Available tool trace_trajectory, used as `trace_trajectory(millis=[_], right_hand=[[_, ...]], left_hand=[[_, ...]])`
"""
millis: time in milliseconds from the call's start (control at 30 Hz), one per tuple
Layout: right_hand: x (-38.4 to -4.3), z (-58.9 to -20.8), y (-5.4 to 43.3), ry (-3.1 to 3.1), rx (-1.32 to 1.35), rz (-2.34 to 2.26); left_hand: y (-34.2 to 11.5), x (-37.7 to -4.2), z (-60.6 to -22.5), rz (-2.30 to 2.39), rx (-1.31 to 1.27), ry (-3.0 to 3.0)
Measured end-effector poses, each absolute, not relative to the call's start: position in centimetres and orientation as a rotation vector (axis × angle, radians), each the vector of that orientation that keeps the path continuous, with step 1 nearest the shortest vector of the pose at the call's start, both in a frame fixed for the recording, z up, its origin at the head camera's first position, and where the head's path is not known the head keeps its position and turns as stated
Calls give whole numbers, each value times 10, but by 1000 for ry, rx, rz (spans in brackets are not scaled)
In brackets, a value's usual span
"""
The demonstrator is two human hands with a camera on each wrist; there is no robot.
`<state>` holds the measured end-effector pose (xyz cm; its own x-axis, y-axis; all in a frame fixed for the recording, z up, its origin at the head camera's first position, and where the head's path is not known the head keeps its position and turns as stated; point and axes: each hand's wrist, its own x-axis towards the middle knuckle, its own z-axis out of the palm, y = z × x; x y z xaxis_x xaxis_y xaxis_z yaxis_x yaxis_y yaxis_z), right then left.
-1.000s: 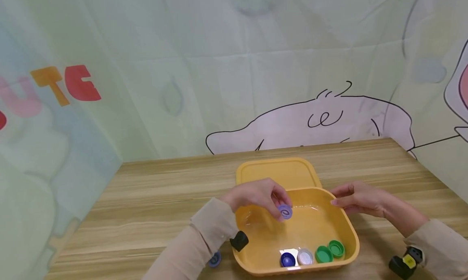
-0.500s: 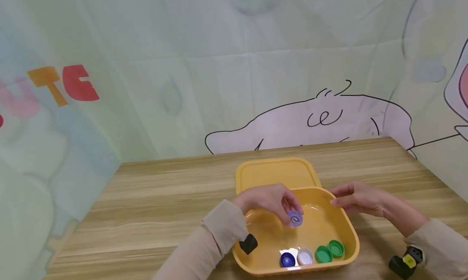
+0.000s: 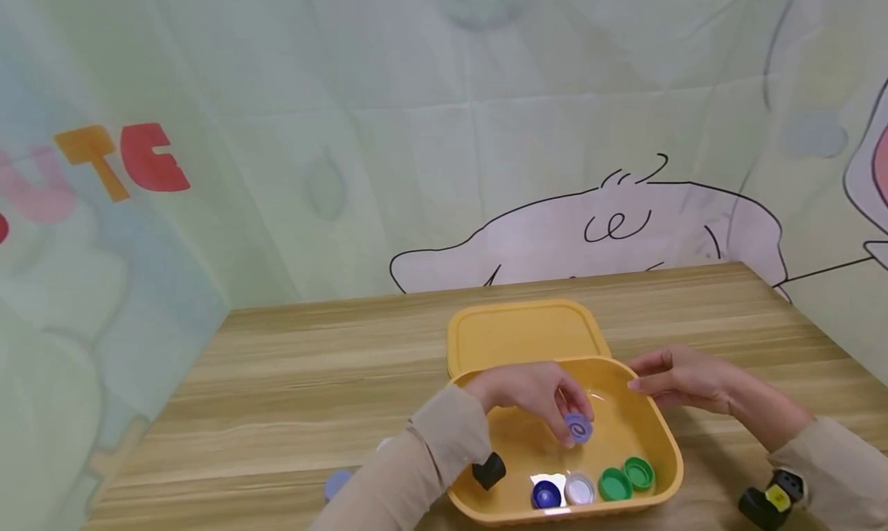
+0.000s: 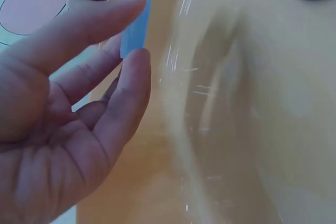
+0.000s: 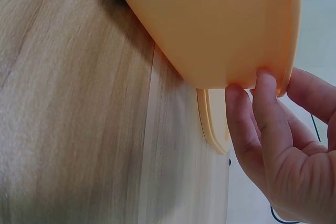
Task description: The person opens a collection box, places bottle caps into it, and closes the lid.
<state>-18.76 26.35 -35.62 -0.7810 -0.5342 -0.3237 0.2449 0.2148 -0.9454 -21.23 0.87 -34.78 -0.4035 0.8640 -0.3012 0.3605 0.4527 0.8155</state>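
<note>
Between thumb and fingers, my left hand [image 3: 534, 396] pinches a light purple-blue bottle cap [image 3: 578, 428] with a spiral mark. It holds the cap above the inside of a yellow-orange plastic box [image 3: 667, 446]. The left wrist view shows the cap [image 4: 135, 32] edge-on at the fingertips. Along the near side of the box floor lie a dark blue cap [image 3: 546, 495], a white cap [image 3: 579, 488] and two green caps [image 3: 614, 485]. My right hand [image 3: 687, 378] grips the box's far right corner by its rim. The right wrist view shows its fingers [image 5: 268, 114] against the outer wall.
Behind the box, its yellow lid [image 3: 523, 334] lies flat on the wooden table [image 3: 291, 384]. A light blue cap [image 3: 337, 483] and a small, partly hidden white thing [image 3: 384, 442] lie beside the left sleeve. A printed cloth backdrop [image 3: 347, 146] hangs behind.
My left hand has moved right and nearer with the cap, over the box. The light blue cap and white thing now show beyond the left sleeve. My right hand stays put.
</note>
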Motion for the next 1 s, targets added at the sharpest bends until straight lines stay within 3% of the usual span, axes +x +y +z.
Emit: trace_trajectory(millis=[1000], right_hand=[[-187,-359,264,1854,-303,-1655]], left_hand=[[41,-201,-368,713,1177,2189]])
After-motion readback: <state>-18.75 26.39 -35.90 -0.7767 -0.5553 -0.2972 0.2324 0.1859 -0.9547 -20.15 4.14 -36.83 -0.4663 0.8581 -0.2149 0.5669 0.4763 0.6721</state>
